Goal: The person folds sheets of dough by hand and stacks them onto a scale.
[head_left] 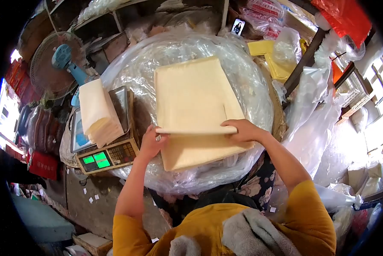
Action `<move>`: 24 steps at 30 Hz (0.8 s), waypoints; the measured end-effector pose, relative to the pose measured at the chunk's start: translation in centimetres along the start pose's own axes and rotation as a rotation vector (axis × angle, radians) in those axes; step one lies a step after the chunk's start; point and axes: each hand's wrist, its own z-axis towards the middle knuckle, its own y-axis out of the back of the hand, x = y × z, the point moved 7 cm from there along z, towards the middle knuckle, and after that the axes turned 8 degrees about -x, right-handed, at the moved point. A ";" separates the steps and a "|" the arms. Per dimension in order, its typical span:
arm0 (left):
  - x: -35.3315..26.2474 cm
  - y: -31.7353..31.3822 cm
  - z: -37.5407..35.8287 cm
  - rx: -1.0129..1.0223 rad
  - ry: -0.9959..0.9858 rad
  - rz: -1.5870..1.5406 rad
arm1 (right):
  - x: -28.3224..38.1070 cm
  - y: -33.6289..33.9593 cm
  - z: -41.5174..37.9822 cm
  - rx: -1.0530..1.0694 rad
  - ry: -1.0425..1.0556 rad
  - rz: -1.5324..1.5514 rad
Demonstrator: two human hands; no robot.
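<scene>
A thick stack of pale yellow sheets (191, 98) lies on clear plastic wrap (247, 81) over a round surface. My left hand (152, 141) pinches the near left edge of the upper sheets, lifting them off the lower part of the stack (200, 153). My right hand (242, 129) rests on the near right edge of the same lifted sheets, fingers curled over it. Both arms wear yellow sleeves.
A digital scale (108, 157) with a green display stands left of the stack, bearing a smaller pile of sheets (98, 113). A blue fan (59, 64) stands behind it. Plastic bags (315, 111) hang at right; yellow packets (268, 53) lie at back right.
</scene>
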 end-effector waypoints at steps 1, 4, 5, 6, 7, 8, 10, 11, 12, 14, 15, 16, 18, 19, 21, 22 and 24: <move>0.8 -0.4 0.0 -0.046 0.177 -0.099 | -1.4 0.3 0.1 -0.190 -0.123 0.247; 1.0 -1.5 1.1 -0.216 0.316 0.014 | -3.4 0.7 2.4 -0.391 -0.375 0.092; 0.8 -2.1 1.7 -0.259 0.337 0.080 | -3.1 0.8 3.0 -0.421 -0.392 0.043; 0.9 -2.4 2.2 -0.302 0.358 0.148 | -2.8 0.8 3.5 -0.451 -0.408 -0.006; 1.7 -2.9 2.4 -0.233 0.439 0.261 | -2.6 0.9 3.9 -0.480 -0.425 -0.056; 1.2 -3.1 2.8 -0.212 0.348 0.388 | -2.4 0.8 4.1 -0.482 -0.425 -0.065; -0.1 -3.8 3.8 -0.169 0.154 0.635 | -2.3 0.9 4.3 -0.492 -0.428 -0.086; -0.4 -4.6 4.0 -0.095 0.129 0.619 | -2.5 0.9 4.5 -0.461 -0.434 -0.102; -0.8 -5.6 4.0 -0.022 0.107 0.603 | -2.5 0.9 4.7 -0.427 -0.439 -0.117; -0.8 -6.8 3.6 0.079 0.114 0.593 | -2.2 0.8 4.9 -0.397 -0.441 -0.174; -0.5 -7.2 3.4 0.106 0.138 0.598 | -1.1 1.2 5.0 -0.405 -0.440 -0.213; -0.1 -7.6 3.2 0.134 0.160 0.603 | -0.4 1.3 5.1 -0.413 -0.440 -0.253; 0.0 -7.8 2.9 0.112 0.157 0.599 | 2.3 0.9 5.7 -0.541 -0.049 -0.400; 0.0 -7.8 2.9 0.098 0.154 0.598 | 3.6 0.3 5.6 -0.602 0.152 -0.470; 0.1 -8.0 2.6 0.003 0.083 0.613 | 2.0 -2.5 6.1 -0.522 0.112 -0.559; -0.2 -7.8 2.5 -0.045 0.047 0.620 | 1.2 -3.6 6.4 -0.482 0.092 -0.602; -0.1 -7.9 2.7 0.007 0.072 0.630 | 0.8 -4.0 6.7 -0.513 0.106 -0.625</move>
